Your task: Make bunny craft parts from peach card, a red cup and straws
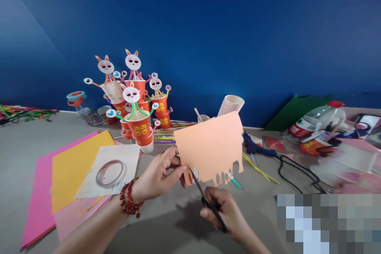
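My left hand (163, 174) pinches the lower left corner of a peach sheet of paper (208, 147), holding it above the table. The sheet's lower edge is ragged with several cut-out notches. In my right hand (223, 206) is a pair of scissors (208, 204) with dark handles, fingers wrapped round the grips. The blades point up and left and meet the paper's lower edge close to my left fingertips. A red bead bracelet (129, 198) circles my left wrist.
Rabbit-faced paper cups (141, 127) stand stacked at the back left. Coloured sheets (41, 190) and a tape roll (110, 173) lie left. Behind the paper is a cup stack (232, 105). A blue glue gun (257, 145) with a black cord and a plastic bottle (315, 121) are right.
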### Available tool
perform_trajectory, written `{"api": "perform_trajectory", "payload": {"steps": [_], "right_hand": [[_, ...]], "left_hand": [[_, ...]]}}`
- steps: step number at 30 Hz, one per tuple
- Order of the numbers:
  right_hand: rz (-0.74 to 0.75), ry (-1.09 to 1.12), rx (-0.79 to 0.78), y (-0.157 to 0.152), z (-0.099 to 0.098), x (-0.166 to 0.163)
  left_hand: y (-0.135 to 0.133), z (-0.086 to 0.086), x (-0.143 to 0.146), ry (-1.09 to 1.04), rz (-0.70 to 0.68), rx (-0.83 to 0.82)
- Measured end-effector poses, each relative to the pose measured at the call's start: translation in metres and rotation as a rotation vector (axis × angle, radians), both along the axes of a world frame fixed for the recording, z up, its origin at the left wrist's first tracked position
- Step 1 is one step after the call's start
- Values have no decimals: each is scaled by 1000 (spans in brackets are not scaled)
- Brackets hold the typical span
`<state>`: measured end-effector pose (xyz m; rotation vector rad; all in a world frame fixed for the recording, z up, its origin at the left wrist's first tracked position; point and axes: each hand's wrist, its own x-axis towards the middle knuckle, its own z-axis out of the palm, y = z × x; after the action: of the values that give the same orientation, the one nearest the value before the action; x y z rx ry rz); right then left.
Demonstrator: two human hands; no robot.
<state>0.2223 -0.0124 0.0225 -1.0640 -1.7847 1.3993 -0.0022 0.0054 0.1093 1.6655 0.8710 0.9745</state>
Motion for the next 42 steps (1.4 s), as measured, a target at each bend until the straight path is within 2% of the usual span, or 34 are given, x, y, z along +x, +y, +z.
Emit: {"api": "perform_trajectory", "payload": {"steps": [6,26,34,40,42], "right_hand": [[-15,-33,53,2,2,0],[1,-31,0,3,-6,2],[9,6,-9,1,-2,-1],[77,76,-258,-8,-9,-7],[97,99,-293,-9,-12,-8]], "left_hand": [[1,0,-2,21,-15,9],[3,6,-5,93,-50,45],[3,-1,-2,37,-38,54],[4,-6,-1,84,48,88],[4,-7,-1,120,61,109]]}}
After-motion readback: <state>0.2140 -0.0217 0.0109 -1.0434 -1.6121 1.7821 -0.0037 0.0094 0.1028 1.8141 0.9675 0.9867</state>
